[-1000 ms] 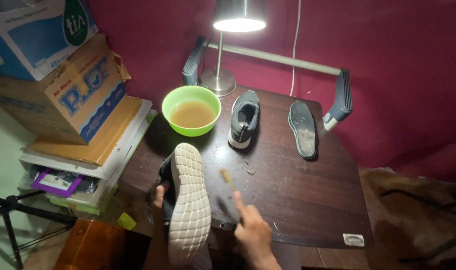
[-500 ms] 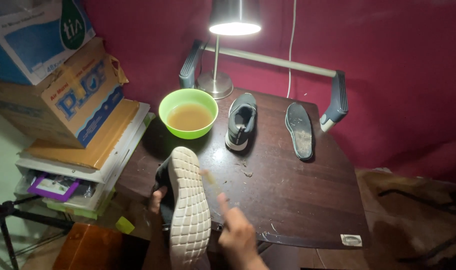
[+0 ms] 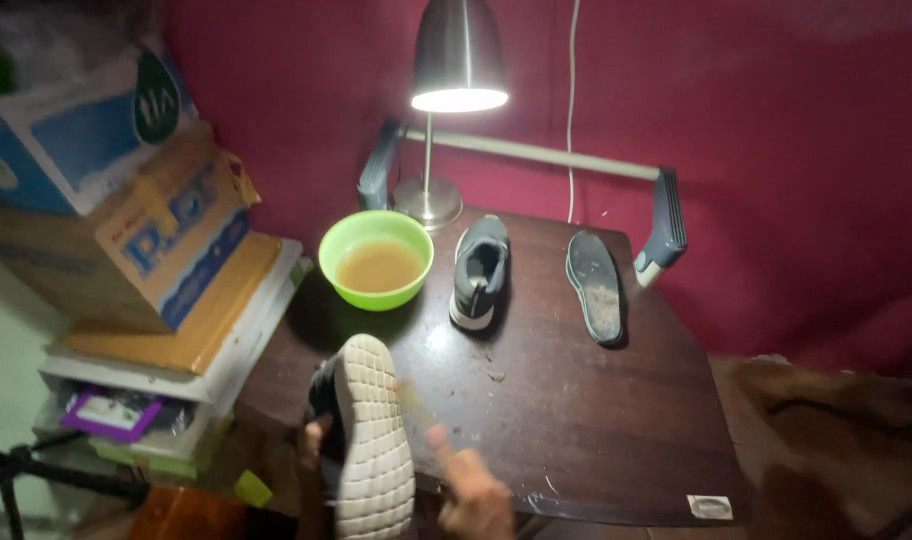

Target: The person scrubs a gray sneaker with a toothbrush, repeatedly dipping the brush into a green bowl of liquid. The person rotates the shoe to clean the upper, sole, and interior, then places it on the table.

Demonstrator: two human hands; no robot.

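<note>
My left hand (image 3: 311, 447) grips a dark shoe (image 3: 374, 445) at the table's front edge, its pale waffle sole turned up towards me. My right hand (image 3: 474, 495) is just right of the sole, blurred, closed on what looks like a small brush whose tan tip (image 3: 411, 388) lies by the sole's edge. The matching grey shoe (image 3: 479, 268) stands upright on the dark wooden table (image 3: 576, 420). A dark insole (image 3: 594, 285) with dirt on it lies to its right. A green bowl (image 3: 376, 262) of brownish water sits at the back left.
A lit metal desk lamp (image 3: 458, 60) stands behind the bowl. Cardboard boxes (image 3: 126, 200) and stacked books (image 3: 176, 370) rise left of the table. A grey-ended bar (image 3: 536, 152) runs along the red wall. Crumbs of dirt (image 3: 491, 372) speckle the tabletop.
My right hand has shifted left and down along the sole, with the brush tip moving against it. The shoe in my left hand has stayed about where it was.
</note>
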